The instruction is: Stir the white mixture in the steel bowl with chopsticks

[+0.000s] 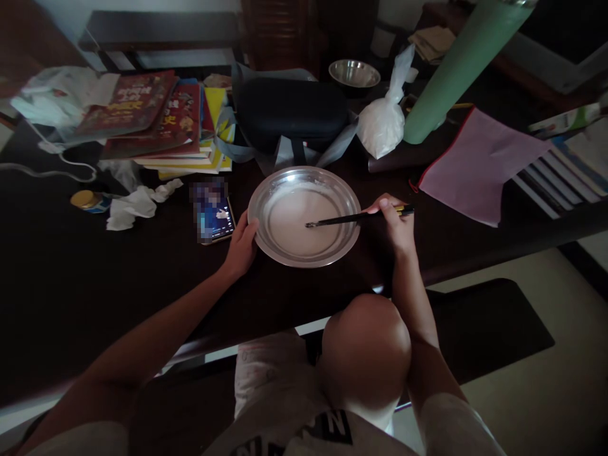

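A wide metal bowl (350,244) sits on the dark table, with a pale, milky mixture (289,221) in its bottom. My left hand (243,244) grips the bowl's left rim, thumb on the edge and fingers against the outer side. On the right, my right hand (396,225) is closed around a pair of black chopsticks (349,218) with gold-coloured ends. Their tips reach into the mixture near the bowl's middle. Just left of my left hand lies a phone (216,212) with its screen lit.
Behind the bowl are a black case (292,111), a knotted bag of white powder (382,126) and a tall green cylinder (468,73). Stacked books (156,120), crumpled tissues (130,206) and a small jar (89,201) lie left. A pink cloth (479,164) lies right; another metal bowl (354,74) stands behind.
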